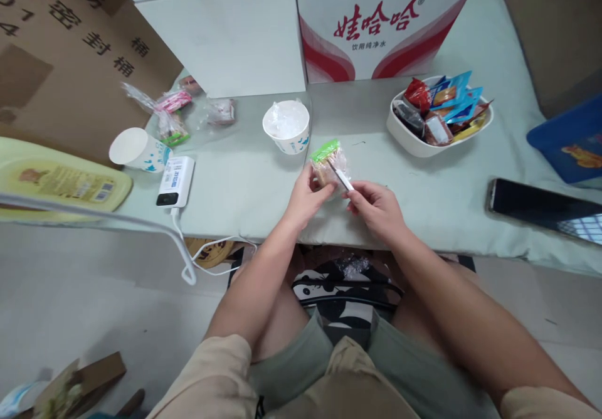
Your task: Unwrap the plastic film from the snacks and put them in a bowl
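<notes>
Firmly, the fingers (311, 177) of the left hand (305, 199) are gripping a green-topped snack packet (327, 160), while the right hand (376, 209) is pinching a slim white tool (341, 177) against it, over the table (244, 180), just in front of a paper cup (286, 127) and well left of a snack bowl (414, 146).

- The left hand (305, 198) and right hand (376, 209) are bare, as are both forearms (256, 281).
- Short sleeves (211, 375) of pale beige cloth cover the upper arms.
- The shorts (296, 369) are muted grey-green.
- A beige shirt hem (350, 369) lies over them.
</notes>
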A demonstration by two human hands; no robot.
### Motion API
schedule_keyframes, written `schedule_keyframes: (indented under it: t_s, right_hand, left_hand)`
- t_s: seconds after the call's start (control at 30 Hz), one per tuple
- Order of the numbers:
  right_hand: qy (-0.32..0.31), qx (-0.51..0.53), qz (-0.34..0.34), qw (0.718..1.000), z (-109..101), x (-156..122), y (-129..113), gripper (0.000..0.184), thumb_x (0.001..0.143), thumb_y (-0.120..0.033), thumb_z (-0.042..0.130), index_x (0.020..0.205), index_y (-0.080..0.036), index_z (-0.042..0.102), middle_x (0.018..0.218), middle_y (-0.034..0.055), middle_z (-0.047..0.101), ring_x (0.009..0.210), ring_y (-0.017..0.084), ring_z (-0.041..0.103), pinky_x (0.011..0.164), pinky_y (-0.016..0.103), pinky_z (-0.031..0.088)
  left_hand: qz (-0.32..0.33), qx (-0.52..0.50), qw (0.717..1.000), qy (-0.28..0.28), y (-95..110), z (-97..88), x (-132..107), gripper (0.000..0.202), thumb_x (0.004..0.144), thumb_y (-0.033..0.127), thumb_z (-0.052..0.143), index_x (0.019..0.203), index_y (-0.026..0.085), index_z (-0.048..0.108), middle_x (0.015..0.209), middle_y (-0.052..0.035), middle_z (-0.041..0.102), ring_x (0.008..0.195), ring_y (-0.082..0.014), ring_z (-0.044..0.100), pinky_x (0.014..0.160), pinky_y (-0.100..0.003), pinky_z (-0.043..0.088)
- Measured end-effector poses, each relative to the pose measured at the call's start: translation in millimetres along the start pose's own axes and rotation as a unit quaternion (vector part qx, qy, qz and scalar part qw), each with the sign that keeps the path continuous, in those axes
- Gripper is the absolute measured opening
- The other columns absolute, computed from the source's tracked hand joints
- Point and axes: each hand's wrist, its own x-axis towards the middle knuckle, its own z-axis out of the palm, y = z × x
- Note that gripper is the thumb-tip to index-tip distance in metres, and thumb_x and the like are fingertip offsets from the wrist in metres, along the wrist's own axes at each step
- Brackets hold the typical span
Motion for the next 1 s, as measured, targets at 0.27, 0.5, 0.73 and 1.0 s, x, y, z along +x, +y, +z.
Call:
schedule_keyframes:
  t_s: [0.27, 0.5, 0.73, 1.0]
  right_hand:
    - [0.016, -0.131, 0.008, 0.991, -9.7, 1.0, 2.8, 0.037, 0.084, -0.047, 0.061, 0.099, -0.017, 0.080, 0.072, 0.0034, 0.072, 0.063, 0.017, 0.061, 0.063, 0.030, 0.047]
    - [0.143, -0.382, -0.075, 0.910, -45.1, 7.9, 14.2, 0.034, 0.090, -0.039, 0.053, 0.103, -0.021, 0.079, 0.099, 0.0111, 0.075, 0.089, 0.027, 0.065, 0.074, 0.037, 0.047]
    - [0.192, -0.463, -0.112, 0.858, -63.0, 18.9, 26.1, 0.031, 0.088, -0.028, 0.054, 0.110, -0.020, 0.074, 0.112, 0.0168, 0.070, 0.105, 0.035, 0.061, 0.092, 0.053, 0.046]
    - [-0.026, -0.310, -0.181, 0.933, -15.8, 7.0, 18.0, 0.056, 0.088, -0.033, 0.055, 0.141, -0.016, 0.054, 0.123, 0.0152, 0.070, 0.113, 0.029, 0.065, 0.099, 0.047, 0.051]
  left_hand:
    - [-0.007, -0.123, 0.989, 0.084, 5.3, -12.5, 9.4, 0.060, 0.066, 0.042, 0.089, 0.115, 0.027, 0.058, 0.124, -0.0059, 0.067, 0.116, -0.0253, 0.066, 0.097, -0.041, 0.056]
    - [-0.001, -0.095, 0.990, 0.107, 5.6, -13.7, 3.3, 0.084, 0.065, 0.037, 0.091, 0.133, 0.039, 0.041, 0.120, -0.0028, 0.065, 0.111, -0.0231, 0.066, 0.095, -0.041, 0.056]
    - [0.024, 0.131, 0.985, 0.106, 5.6, -5.3, -3.3, 0.038, 0.077, 0.044, 0.080, 0.102, 0.023, 0.060, 0.103, -0.0055, 0.064, 0.102, -0.0219, 0.062, 0.094, -0.035, 0.049]
    - [0.054, 0.126, 0.988, 0.064, 8.5, -25.0, 5.1, 0.035, 0.075, 0.039, 0.082, 0.101, 0.024, 0.064, 0.110, -0.0046, 0.068, 0.107, -0.0204, 0.062, 0.094, -0.032, 0.048]
